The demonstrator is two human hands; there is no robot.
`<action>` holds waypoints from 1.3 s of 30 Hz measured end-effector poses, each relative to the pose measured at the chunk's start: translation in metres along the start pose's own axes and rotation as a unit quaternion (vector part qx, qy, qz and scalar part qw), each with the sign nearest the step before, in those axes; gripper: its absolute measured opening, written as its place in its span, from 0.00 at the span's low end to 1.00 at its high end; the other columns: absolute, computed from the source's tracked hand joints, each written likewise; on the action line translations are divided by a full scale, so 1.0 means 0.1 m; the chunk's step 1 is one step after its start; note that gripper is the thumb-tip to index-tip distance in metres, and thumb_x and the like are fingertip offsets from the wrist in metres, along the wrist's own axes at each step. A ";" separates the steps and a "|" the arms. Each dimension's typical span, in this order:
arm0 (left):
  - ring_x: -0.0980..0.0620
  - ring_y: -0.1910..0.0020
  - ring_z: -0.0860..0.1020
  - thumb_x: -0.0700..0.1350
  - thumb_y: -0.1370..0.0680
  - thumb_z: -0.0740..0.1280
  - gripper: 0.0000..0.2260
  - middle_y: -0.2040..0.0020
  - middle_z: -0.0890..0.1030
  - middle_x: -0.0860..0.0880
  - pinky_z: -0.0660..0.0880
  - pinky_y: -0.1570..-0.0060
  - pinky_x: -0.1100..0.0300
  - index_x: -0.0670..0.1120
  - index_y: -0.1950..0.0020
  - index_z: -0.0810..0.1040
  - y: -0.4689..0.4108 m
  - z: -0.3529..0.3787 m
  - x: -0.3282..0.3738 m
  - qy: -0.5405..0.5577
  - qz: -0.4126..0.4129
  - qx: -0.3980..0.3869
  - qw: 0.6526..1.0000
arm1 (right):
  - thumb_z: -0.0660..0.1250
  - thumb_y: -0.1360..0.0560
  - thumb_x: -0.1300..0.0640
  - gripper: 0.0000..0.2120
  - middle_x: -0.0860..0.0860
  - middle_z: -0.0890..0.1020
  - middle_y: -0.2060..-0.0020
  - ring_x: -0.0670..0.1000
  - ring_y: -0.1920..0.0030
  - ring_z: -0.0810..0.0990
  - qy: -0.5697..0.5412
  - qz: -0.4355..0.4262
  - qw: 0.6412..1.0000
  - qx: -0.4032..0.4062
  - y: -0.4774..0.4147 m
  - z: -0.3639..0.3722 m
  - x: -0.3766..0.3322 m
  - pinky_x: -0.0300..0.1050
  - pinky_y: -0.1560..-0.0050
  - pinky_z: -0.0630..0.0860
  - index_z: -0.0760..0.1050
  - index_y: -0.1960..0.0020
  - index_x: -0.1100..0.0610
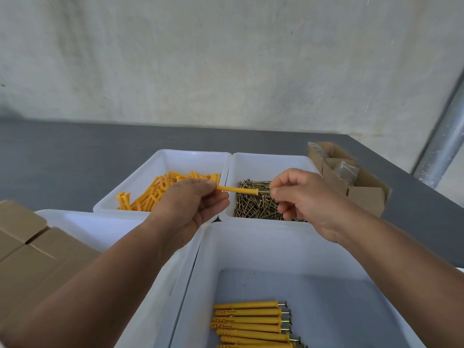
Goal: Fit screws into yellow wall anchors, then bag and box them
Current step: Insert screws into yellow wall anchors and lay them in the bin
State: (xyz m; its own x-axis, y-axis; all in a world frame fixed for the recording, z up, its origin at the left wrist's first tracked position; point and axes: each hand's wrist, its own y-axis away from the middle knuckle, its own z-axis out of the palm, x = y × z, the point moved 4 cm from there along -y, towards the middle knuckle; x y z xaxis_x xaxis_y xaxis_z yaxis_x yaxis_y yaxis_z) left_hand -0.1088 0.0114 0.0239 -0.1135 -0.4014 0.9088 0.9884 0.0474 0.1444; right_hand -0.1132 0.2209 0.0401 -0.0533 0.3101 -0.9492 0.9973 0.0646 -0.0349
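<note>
My left hand [195, 202] pinches a yellow wall anchor [237, 189] by its tip and holds it level, flared end to the right. My right hand [301, 197] pinches a screw [265, 191] whose shaft enters that flared end. Both hands hover over the white bin of loose screws [253, 204]. To its left a white bin [160, 162] holds loose yellow anchors [150, 194]. In the near white bin [251, 247] lie several anchors with screws fitted [251, 322].
A brown cardboard box [351, 177] with clear plastic bags stands at the right of the screw bin. Closed cardboard boxes [30, 252] sit at the near left beside another white bin [82, 224]. The grey table [75, 151] ends at a concrete wall.
</note>
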 end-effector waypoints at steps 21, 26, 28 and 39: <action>0.48 0.59 0.74 0.59 0.20 0.57 0.18 0.63 0.76 0.51 0.65 0.62 0.56 0.48 0.62 0.74 -0.14 -0.24 0.06 -0.670 0.186 0.103 0.711 | 0.69 0.24 0.60 0.05 0.51 0.81 0.65 0.48 0.71 0.80 0.424 0.105 0.820 -0.371 0.34 0.33 0.29 0.41 0.64 0.81 0.78 0.50 0.53; 0.52 0.60 0.75 0.67 0.21 0.46 0.29 0.63 0.77 0.50 0.68 0.60 0.55 0.48 0.64 0.74 -0.21 -0.31 -0.08 -0.736 0.148 0.039 0.659 | 0.69 0.25 0.60 0.06 0.54 0.81 0.61 0.53 0.67 0.79 0.489 0.106 0.780 -0.376 0.36 0.42 0.45 0.39 0.67 0.78 0.78 0.48 0.54; 0.53 0.59 0.75 0.68 0.22 0.43 0.31 0.64 0.77 0.52 0.68 0.59 0.55 0.49 0.64 0.75 -0.22 -0.32 -0.11 -0.763 0.140 0.022 0.631 | 0.69 0.25 0.59 0.07 0.52 0.81 0.64 0.52 0.67 0.80 0.489 0.103 0.779 -0.380 0.35 0.47 0.46 0.38 0.68 0.78 0.79 0.47 0.54; 0.50 0.48 0.76 0.66 0.21 0.49 0.22 0.51 0.80 0.53 0.69 0.53 0.54 0.56 0.46 0.78 -0.26 -0.31 -0.13 -0.752 0.174 0.020 0.635 | 0.64 0.24 0.42 0.19 0.48 0.76 0.74 0.46 0.72 0.74 0.446 -0.094 0.887 -0.074 -0.01 0.06 -0.04 0.40 0.72 0.68 0.72 0.67 0.54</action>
State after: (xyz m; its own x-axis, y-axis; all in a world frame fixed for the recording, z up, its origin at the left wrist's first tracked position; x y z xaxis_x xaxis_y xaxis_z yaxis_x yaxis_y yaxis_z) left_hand -0.1301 -0.0131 -0.0040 0.1139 0.9668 0.2287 0.9801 -0.0717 -0.1851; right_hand -0.1132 0.2138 0.0420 -0.3028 0.9031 -0.3045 0.9524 0.2985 -0.0619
